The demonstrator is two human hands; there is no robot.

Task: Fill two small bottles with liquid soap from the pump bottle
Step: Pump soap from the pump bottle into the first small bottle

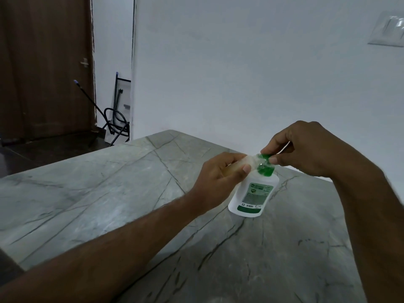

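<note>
A white pump bottle (253,193) with a green label and a green pump head (265,166) stands on the grey marble table (109,193). My left hand (220,178) grips a small clear bottle (249,160), tipped on its side with its mouth at the pump's nozzle. My right hand (306,149) pinches the green pump head from above with thumb and fingers. Only one small bottle is in view, partly hidden by my left fingers.
A white wall rises right behind the table, with a switch plate (387,29) at the upper right. Past the table's left edge are a brown door (43,66) and a black metal stand with a hose (118,119) on the dark floor.
</note>
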